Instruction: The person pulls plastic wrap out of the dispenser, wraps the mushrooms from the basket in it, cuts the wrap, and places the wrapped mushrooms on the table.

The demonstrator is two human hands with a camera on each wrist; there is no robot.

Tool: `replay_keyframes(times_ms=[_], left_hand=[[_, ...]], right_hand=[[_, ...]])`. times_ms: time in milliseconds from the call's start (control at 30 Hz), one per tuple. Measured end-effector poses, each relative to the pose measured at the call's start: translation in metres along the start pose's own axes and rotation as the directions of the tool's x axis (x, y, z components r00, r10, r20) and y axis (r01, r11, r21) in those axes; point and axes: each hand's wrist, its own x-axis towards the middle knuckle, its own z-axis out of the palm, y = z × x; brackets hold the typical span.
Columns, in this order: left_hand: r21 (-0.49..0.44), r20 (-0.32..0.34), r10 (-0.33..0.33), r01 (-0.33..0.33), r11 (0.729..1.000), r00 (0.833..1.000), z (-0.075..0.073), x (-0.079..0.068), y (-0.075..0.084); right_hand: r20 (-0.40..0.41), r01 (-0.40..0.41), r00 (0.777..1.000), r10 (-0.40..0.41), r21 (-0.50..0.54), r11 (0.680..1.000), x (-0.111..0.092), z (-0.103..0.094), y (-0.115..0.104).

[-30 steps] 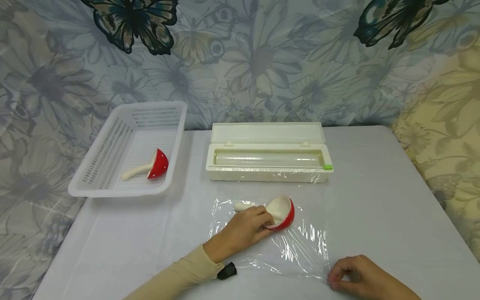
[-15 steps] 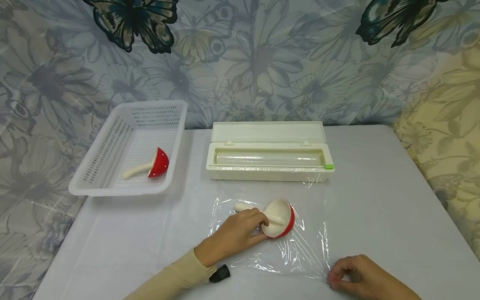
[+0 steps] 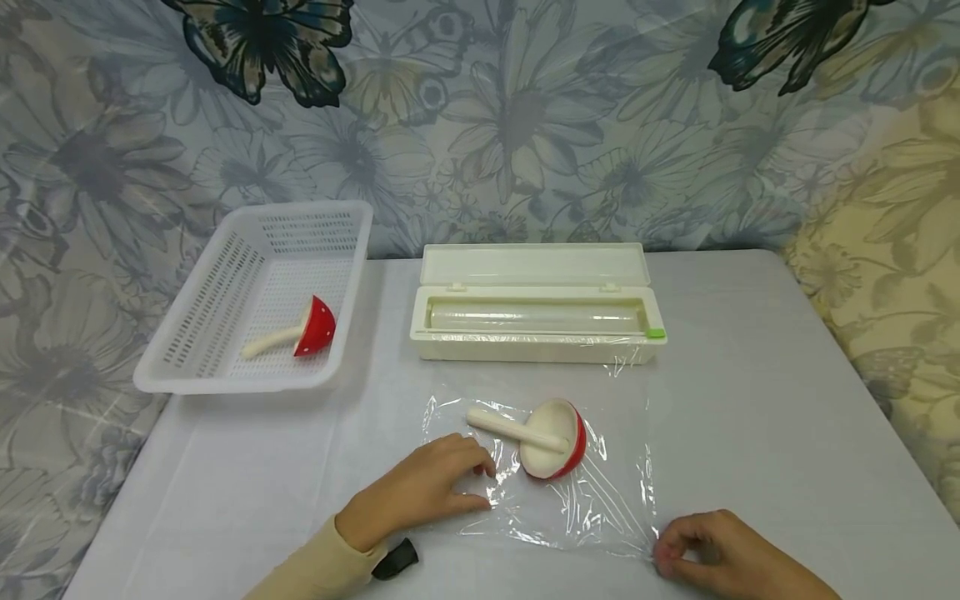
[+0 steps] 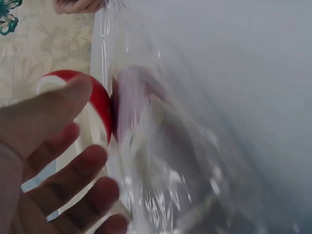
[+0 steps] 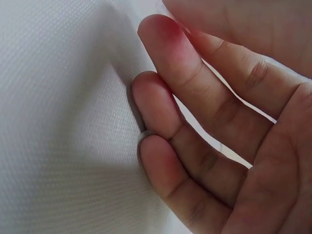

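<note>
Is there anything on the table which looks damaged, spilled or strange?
No spill or damage shows. Only the film is wrinkled: creases run from the mushroom toward the right hand, so it does not lie flat.

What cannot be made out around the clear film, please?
Head view: one corner of the clear film, behind fingers of the right hand.
Head view: the red outside of the mushroom-shaped piece on it, mostly facing away.
Left wrist view: part of its stem, behind the left hand.
Left wrist view: the right hand, cut by the upper edge.

There are two hands [image 3: 420,487] [image 3: 731,554], two mushroom-shaped objects [image 3: 553,446] [image 3: 317,327], one film sheet [image 3: 517,521], one basket [image 3: 240,387], one box [image 3: 517,350] and two butterflies [image 3: 262,46] [image 3: 791,42].
</note>
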Motion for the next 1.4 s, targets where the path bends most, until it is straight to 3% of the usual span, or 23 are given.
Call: replay_keyframes(times_ms=[133, 367, 500, 767, 967, 1200, 1400], left_hand=[[-0.028, 0.064, -0.033, 0.035, 0.999, 0.997, -0.006, -0.018, -0.006], [-0.06, 0.178, -0.091, 0.103, 0.993, 0.98, -0.012, -0.041, -0.006], [-0.042, 0.19, -0.086, 0.095, 0.995, 0.978, -0.013, -0.047, -0.005], [0.001, 0.116, -0.03, 0.03, 1.0, 0.993, -0.005, -0.049, -0.009], [0.01, 0.069, -0.011, 0.01, 1.0, 0.998, -0.012, -0.049, -0.007], [0.018, -0.03, 0.001, -0.001, 1.0, 1.0, -0.031, -0.048, -0.002], [0.064, -0.102, 0.033, -0.026, 0.998, 0.994, -0.042, -0.046, -0.001]], right_hand=[[-0.001, -0.027, 1.0, 0.027, 0.006, 1.0, 0.001, 0.0, -0.001], [-0.022, 0.069, 0.997, -0.07, -0.046, 0.997, 0.001, 0.001, 0.001], [-0.02, 0.062, 0.998, -0.064, -0.058, 0.996, 0.001, 0.002, 0.0], [-0.045, 0.146, 0.988, -0.151, -0.09, 0.985, -0.002, 0.003, -0.002], [-0.082, 0.201, 0.974, -0.21, -0.098, 0.975, -0.002, 0.003, -0.002], [-0.17, 0.28, 0.937, -0.304, -0.151, 0.948, -0.003, 0.001, -0.015], [-0.274, 0.327, 0.886, -0.375, -0.205, 0.922, -0.001, -0.002, -0.025]])
